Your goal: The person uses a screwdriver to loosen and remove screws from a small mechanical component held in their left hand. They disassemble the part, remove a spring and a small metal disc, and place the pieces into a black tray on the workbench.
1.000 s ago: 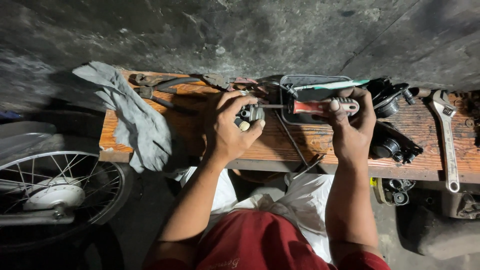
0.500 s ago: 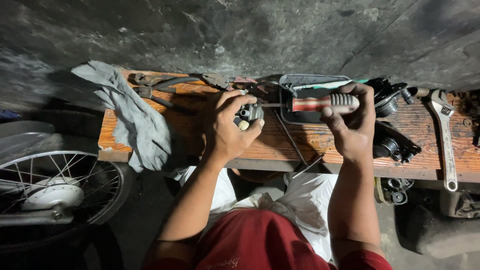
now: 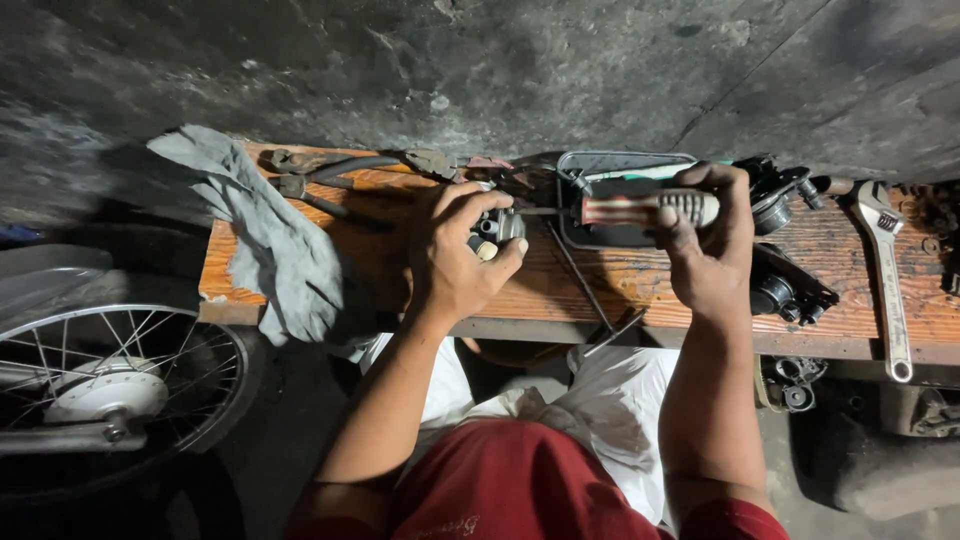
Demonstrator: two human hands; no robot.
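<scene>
Small grey metal engine part (image 3: 495,228) is sitting clenched in the left hand (image 3: 455,262) above the worn wooden bench (image 3: 380,250); it looks rigid, heavy and probably greasy. The right hand (image 3: 712,262) is gripping a red-and-white-handled screwdriver (image 3: 640,208), pressing its tip into the part.

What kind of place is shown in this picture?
Probably a small motorcycle or bicycle repair workshop: a spoked wheel stands beside a worn wooden bench, an adjustable wrench and pliers lie on it, and the floor is bare concrete.

Dim, perhaps concrete floor (image 3: 480,60) surrounds a worn wooden bench (image 3: 640,280) under weak light
</scene>
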